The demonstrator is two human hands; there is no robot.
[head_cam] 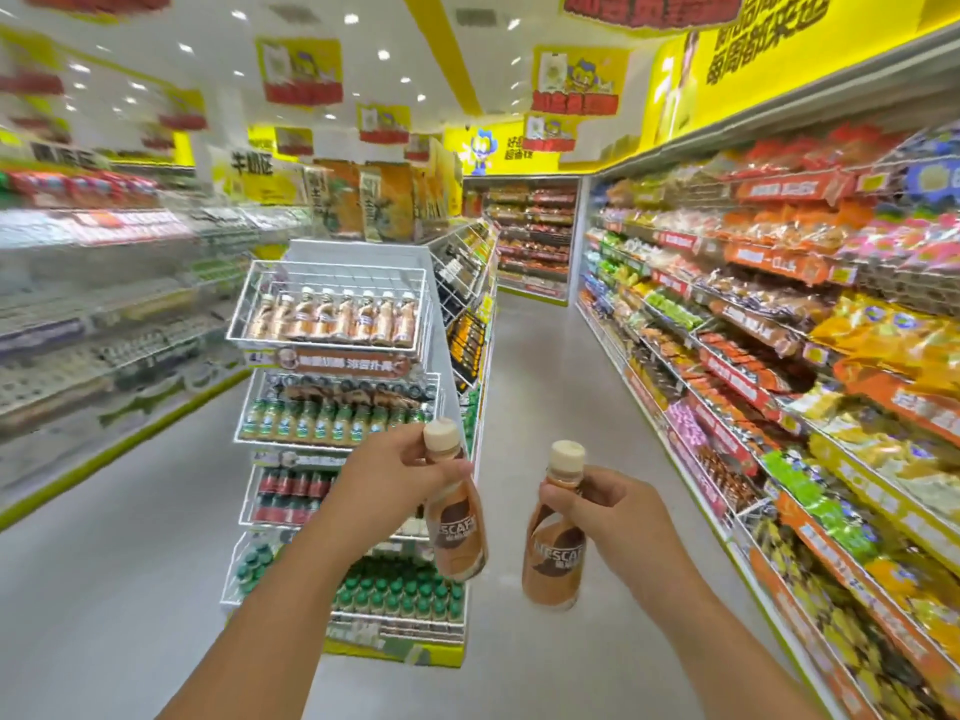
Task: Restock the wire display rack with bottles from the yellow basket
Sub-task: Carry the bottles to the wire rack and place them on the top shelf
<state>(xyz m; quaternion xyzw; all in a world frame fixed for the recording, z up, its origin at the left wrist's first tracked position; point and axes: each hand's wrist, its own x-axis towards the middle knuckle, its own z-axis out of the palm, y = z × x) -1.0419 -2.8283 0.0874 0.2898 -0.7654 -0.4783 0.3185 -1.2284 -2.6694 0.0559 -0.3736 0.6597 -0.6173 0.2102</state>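
Gripping bottle necks — left hand [395, 472], right hand [602, 504] — fingers hiding labels.

1. Gripping a tan coffee bottle [457, 517] by the neck: left hand [400, 475], just left of centre, cream cap up, body tilted toward 5 o'clock.
2. Gripping a second coffee bottle [555, 548] by the neck: right hand [613, 511], near upright, at 3 o'clock of the first, apart from it.
3. Standing at 11 o'clock of the hands: white wire display rack [332, 387], top basket [332, 309] carrying one row of matching tan bottles.
4. Filling the lower tiers: green-capped bottles [400, 595].
5. Running along 3 o'clock: snack shelves [779, 356].
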